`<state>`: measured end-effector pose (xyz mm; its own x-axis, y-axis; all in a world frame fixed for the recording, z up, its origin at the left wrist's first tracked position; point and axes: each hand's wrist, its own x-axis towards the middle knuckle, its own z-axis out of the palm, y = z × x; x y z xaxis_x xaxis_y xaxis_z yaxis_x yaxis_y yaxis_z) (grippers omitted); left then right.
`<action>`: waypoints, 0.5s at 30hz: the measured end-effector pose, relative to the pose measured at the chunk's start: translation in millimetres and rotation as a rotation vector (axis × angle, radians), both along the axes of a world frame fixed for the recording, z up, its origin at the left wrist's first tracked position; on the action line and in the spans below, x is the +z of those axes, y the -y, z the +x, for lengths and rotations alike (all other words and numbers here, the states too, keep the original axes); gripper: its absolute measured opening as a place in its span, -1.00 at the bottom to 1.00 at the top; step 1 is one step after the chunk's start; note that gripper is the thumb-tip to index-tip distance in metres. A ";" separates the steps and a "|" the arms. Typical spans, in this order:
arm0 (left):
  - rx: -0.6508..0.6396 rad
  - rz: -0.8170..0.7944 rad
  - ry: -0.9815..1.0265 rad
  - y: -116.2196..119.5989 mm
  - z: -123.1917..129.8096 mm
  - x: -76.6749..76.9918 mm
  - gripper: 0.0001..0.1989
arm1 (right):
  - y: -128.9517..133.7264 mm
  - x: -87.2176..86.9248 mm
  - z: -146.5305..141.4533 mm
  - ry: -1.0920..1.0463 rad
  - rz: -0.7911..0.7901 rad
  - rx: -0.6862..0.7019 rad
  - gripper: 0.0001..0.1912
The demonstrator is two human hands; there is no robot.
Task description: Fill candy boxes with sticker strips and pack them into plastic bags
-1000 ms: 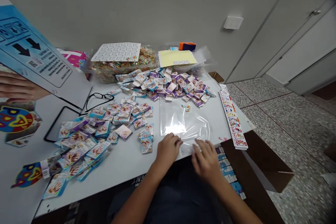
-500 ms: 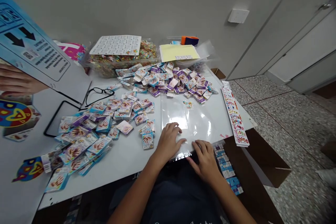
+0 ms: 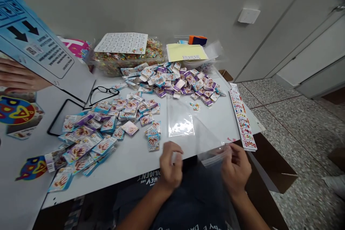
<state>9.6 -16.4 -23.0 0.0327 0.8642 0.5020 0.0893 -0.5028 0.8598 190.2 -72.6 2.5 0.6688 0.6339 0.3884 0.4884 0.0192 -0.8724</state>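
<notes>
My right hand [image 3: 237, 169] pinches the edge of a clear plastic bag [image 3: 207, 142], which hangs tilted over the table's front edge. To its left, my left hand [image 3: 171, 167] is raised with curled fingers and a gap between thumb and forefinger; I see nothing in it. Another clear plastic bag [image 3: 181, 120] lies flat on the white table [image 3: 129, 161], just beyond the left hand. Small printed boxes [image 3: 153, 142] with a hand picture lie nearby on the left. A tiny packet of coloured pieces [image 3: 195, 106] rests beyond the bags.
A big heap of small boxes [image 3: 81, 147] covers the left side, a second heap [image 3: 178, 79] the back. Behind stand clear tubs, one full of small packets [image 3: 107, 66]. Eyeglasses [image 3: 104, 91] lie left. Sticker sheets [image 3: 242, 118] lie right, above a cardboard box [image 3: 277, 165].
Both hands have lifted off the stacked bags and moved apart. The right hand has pulled one clear bag off to the right, leaving another flat on the table.
</notes>
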 end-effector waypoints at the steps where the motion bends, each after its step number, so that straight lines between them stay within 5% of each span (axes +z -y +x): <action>1: -0.089 0.000 -0.055 8.8 4.3 3.3 -0.78 | -1.7 10.8 -8.0 -0.208 0.005 -0.005 -0.81; 4: -0.227 -0.150 -0.102 21.4 18.5 14.2 -0.39 | -9.0 33.3 -29.5 -0.803 -0.010 0.214 -0.64; 7: -0.372 -0.337 -0.009 17.1 25.1 25.8 -0.62 | -13.4 36.5 -39.0 -1.137 -0.067 0.370 -0.53; 9: -0.434 -0.371 0.024 12.4 23.9 32.2 -0.92 | -13.1 31.3 -37.9 -1.204 -0.092 0.415 -0.50; 12: -0.357 -0.331 0.029 8.1 18.1 37.8 -0.86 | -9.6 23.7 -30.9 -1.193 -0.039 0.441 -0.49; 15: -0.143 -0.268 0.022 0.5 12.4 41.5 -0.85 | -8.4 22.6 -26.0 -1.093 0.066 0.303 -0.53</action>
<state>21.9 -16.9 18.5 0.1553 0.9534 0.2588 0.0142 -0.2641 0.9644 164.2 -64.3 25.1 0.4921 0.8274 -0.2706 -0.5668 0.0686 -0.8210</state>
